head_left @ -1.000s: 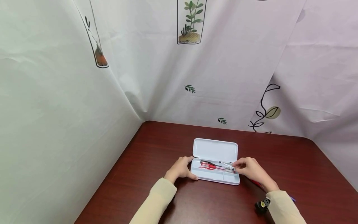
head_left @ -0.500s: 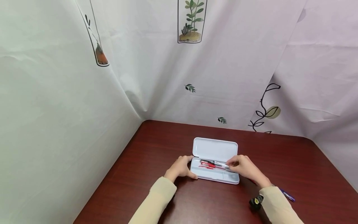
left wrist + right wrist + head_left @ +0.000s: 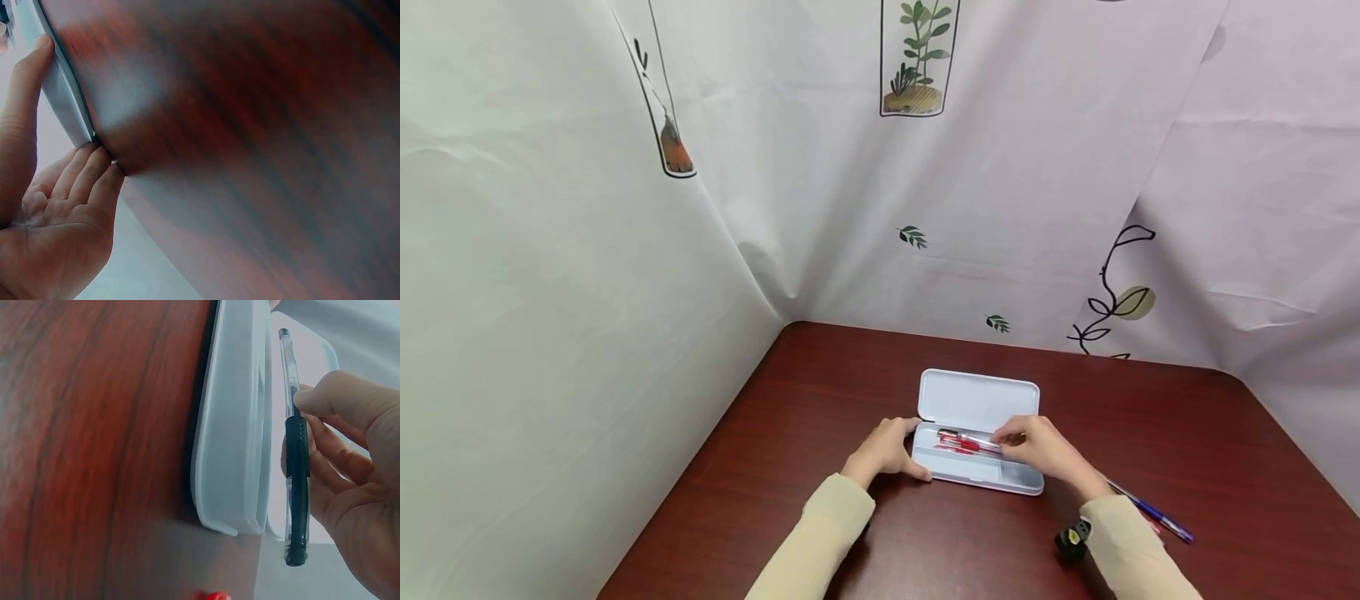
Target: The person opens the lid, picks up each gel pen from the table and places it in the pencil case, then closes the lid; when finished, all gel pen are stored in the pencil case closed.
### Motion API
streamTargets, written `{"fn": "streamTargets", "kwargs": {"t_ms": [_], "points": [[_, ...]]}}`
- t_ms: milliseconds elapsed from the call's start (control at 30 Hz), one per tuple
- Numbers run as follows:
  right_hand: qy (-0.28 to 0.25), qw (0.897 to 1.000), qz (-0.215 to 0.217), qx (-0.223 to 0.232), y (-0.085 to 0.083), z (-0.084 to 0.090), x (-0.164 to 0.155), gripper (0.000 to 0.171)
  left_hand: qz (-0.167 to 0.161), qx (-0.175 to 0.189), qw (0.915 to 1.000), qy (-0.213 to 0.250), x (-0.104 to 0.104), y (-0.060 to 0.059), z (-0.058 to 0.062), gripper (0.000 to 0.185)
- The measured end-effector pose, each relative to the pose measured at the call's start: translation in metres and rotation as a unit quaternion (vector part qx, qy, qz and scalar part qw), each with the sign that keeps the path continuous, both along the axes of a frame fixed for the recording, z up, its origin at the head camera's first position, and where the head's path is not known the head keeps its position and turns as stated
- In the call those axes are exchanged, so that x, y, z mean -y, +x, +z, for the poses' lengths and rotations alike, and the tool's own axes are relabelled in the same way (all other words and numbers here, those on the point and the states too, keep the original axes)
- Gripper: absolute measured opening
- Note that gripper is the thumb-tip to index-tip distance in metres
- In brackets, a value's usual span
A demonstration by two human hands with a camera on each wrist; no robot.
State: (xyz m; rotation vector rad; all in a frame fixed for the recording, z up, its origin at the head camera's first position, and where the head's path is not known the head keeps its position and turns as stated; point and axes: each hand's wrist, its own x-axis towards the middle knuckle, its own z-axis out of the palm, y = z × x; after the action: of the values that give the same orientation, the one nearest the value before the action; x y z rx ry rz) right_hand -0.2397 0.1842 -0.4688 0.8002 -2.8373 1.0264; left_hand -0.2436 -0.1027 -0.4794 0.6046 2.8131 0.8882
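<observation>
A white pencil case lies open on the dark red table, its lid tipped back. Several red pens lie in its tray. My left hand holds the case's left end, thumb on one side and fingers on the other. My right hand is over the tray and pinches a clear pen with a black grip between thumb and fingers. In the right wrist view that pen runs alongside the case, just above its rim.
A blue pen and a red one lie loose on the table behind my right wrist. White printed curtains close in the table at the back and on both sides. Bare tabletop stretches left of the case and in front of it.
My right hand has slid left along the tray with the pen, from the case's right end towards its middle. The loose pens on the right have come into view. The left hand has stayed put.
</observation>
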Motion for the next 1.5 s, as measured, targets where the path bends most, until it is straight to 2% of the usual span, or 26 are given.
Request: {"fn": "streamTargets", "kwargs": {"t_ms": [233,533,767,1000,1267,1500], "points": [[-0.009,1.0,0.016,0.006,-0.001,-0.002,0.009,0.009,-0.003,-0.002,1.0,0.001,-0.001,0.001,0.001,0.087],[-0.009,0.999,0.038,-0.012,-0.004,-0.005,0.02,0.01,-0.004,-0.005,1.0,0.0,0.0,0.002,0.002,0.086],[-0.007,1.0,0.009,0.009,-0.002,-0.004,0.023,0.016,-0.005,-0.003,1.0,0.002,0.0,0.001,-0.001,0.087],[-0.021,1.0,-0.012,-0.014,-0.003,-0.003,0.017,0.015,-0.01,-0.012,0.9999,0.002,0.0,-0.002,-0.003,0.086],[-0.033,0.999,-0.011,-0.002,-0.001,0.0,0.013,0.018,-0.011,-0.013,0.9999,0.001,0.001,-0.001,-0.002,0.086],[-0.029,0.999,-0.026,0.01,0.002,0.001,0.01,0.019,-0.011,-0.013,0.9999,0.0,0.001,-0.001,-0.001,0.085]]}}
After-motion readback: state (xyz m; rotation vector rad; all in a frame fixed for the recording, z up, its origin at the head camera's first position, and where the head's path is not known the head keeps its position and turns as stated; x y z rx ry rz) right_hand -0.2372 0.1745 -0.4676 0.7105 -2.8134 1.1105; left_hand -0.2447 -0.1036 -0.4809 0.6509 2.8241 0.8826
